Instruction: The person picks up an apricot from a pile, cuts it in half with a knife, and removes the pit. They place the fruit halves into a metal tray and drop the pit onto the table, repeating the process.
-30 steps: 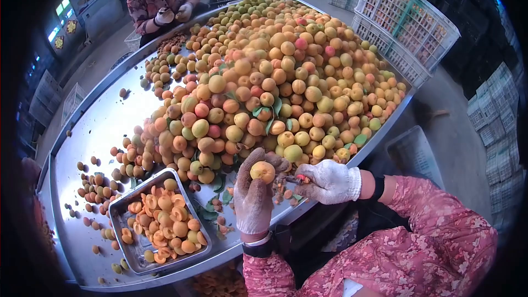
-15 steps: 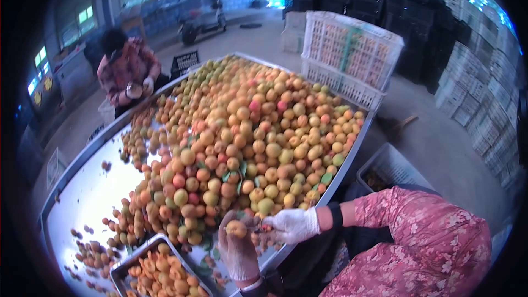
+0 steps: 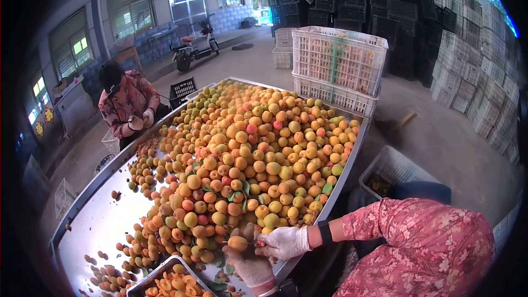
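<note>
My left hand (image 3: 252, 267), in a pale, stained glove at the bottom centre, holds an orange-yellow apricot (image 3: 237, 243) in its fingers. Close on its right is my right hand (image 3: 285, 242), in a white glove with a black band at the wrist, closed on a small thin tool (image 3: 257, 243) with a reddish part. The tool's thin end reaches to the apricot. Beyond both hands lies a large heap of apricots (image 3: 264, 148) with some green leaves. A tray (image 3: 190, 269) of opened apricot pieces stands to the left of my left hand.
The metal table (image 3: 104, 209) has raised edges. Across it, a person (image 3: 129, 99) in gloves handles something small. White crates (image 3: 338, 63) stand behind the heap; a grey bin (image 3: 399, 168) is on the right. Farther back are a scooter (image 3: 195, 49) and black crates (image 3: 349, 5).
The view has shifted and sharpened, so the tray sits lower in it. My hands are still together, with the apricot in my left hand.
</note>
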`<state>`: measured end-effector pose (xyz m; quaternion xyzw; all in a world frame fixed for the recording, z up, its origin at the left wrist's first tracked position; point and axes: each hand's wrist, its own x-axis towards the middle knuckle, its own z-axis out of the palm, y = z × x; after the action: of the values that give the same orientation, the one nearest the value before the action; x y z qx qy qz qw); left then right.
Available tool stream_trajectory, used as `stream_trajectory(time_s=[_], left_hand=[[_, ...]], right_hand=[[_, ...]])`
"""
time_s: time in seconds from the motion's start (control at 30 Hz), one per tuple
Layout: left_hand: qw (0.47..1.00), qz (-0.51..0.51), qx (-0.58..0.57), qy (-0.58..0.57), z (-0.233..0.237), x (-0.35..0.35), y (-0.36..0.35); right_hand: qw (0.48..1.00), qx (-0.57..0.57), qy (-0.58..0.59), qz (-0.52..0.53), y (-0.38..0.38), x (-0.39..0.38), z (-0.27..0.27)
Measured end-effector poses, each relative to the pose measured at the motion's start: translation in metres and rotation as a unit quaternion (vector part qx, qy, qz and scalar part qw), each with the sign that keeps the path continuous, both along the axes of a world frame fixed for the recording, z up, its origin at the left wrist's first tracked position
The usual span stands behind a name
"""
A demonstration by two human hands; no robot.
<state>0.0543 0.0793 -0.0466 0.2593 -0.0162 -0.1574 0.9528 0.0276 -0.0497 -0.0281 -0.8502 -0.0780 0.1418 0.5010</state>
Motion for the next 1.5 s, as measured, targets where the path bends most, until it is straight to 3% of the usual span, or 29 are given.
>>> stream_trajectory(time_s=[0.03,0.1,0.13,0.17,0.2,0.27,0.33,0.43,0.47,0.53,0.57,0.7,0.77,0.8,0.87,0.93,1.0,1.03,1.07,1.1,1.23,1.3,1.33,1.4,1.5], left_hand=[[1.000,0.003,-0.001,0.001,0.001,-0.001,-0.001],[0.963,0.104,0.230,-0.092,0.006,-0.002,-0.001],[0.963,0.109,0.232,-0.084,0.014,-0.002,-0.002],[0.964,0.082,0.237,-0.083,0.026,-0.005,-0.001],[0.965,0.057,0.248,-0.069,0.032,-0.011,0.004],[0.986,0.018,0.160,-0.031,-0.002,-0.002,0.008],[0.998,-0.001,0.063,0.022,-0.017,0.001,0.004],[0.996,-0.059,-0.056,0.036,-0.022,0.005,0.011],[0.996,-0.057,-0.056,0.037,-0.020,0.005,0.009],[0.994,0.043,0.093,-0.030,-0.012,0.005,0.003],[0.980,0.073,0.173,-0.071,-0.006,0.003,0.003],[0.974,0.064,0.194,-0.099,-0.004,-0.001,0.008],[0.999,-0.012,0.050,0.016,-0.008,0.001,0.009],[0.998,-0.011,0.052,0.017,-0.014,0.001,0.008],[0.994,-0.055,-0.061,0.077,-0.017,0.004,0.005],[0.991,-0.063,-0.067,0.099,-0.013,0.003,0.005],[0.998,-0.021,0.015,0.060,-0.007,0.005,0.003],[0.998,-0.022,0.014,0.058,-0.005,0.005,0.001],[0.987,0.048,0.150,-0.019,-0.005,0.004,0.000],[0.948,0.117,0.282,-0.094,-0.004,0.003,0.000],[0.944,0.108,0.296,-0.101,0.003,-0.001,0.004],[0.992,-0.007,0.128,-0.020,-0.010,0.002,0.009],[0.991,-0.007,0.129,-0.019,-0.016,0.004,0.007],[0.993,-0.051,-0.032,0.105,-0.026,0.006,0.003],[0.994,-0.048,-0.024,0.099,-0.011,0.003,0.007]], right_hand=[[1.000,-0.001,0.001,0.003,0.000,-0.001,0.009],[0.996,0.043,0.076,-0.013,0.002,-0.003,0.028],[0.996,0.043,0.082,-0.006,-0.003,0.004,0.011],[0.979,0.004,-0.200,0.032,-0.010,0.014,-0.023],[0.886,-0.019,-0.459,0.068,-0.004,0.012,-0.050],[0.957,-0.163,-0.233,0.051,0.002,-0.002,-0.036],[0.974,-0.078,-0.210,-0.042,0.014,-0.004,-0.013],[0.984,-0.098,-0.147,-0.016,0.014,0.001,-0.008],[0.984,-0.098,-0.146,-0.014,0.015,0.000,-0.002],[0.998,-0.038,-0.027,-0.040,0.013,-0.003,0.019],[0.995,-0.043,-0.082,-0.036,0.009,-0.003,0.009],[0.996,-0.052,-0.065,-0.016,0.009,-0.002,0.014],[0.994,-0.078,-0.067,-0.025,0.010,-0.004,0.015],[0.995,-0.076,-0.066,-0.024,0.010,-0.004,0.010],[0.988,-0.114,-0.101,-0.020,0.009,-0.002,0.003],[0.988,-0.111,-0.103,-0.014,0.007,-0.003,0.003],[0.988,-0.107,-0.107,-0.011,0.007,-0.003,0.006],[0.997,-0.035,-0.062,-0.023,0.007,-0.003,0.008],[0.999,0.036,-0.016,-0.035,0.007,-0.003,0.009],[0.999,0.037,-0.017,-0.035,0.006,-0.003,0.010],[0.998,-0.050,-0.035,-0.021,0.003,-0.005,0.010],[0.997,-0.059,-0.040,-0.018,0.005,-0.004,0.004],[0.994,-0.071,-0.083,-0.008,0.007,-0.002,-0.004],[0.989,-0.081,-0.125,0.001,0.006,-0.002,-0.012],[0.982,-0.096,-0.161,0.003,0.009,-0.001,0.002]])
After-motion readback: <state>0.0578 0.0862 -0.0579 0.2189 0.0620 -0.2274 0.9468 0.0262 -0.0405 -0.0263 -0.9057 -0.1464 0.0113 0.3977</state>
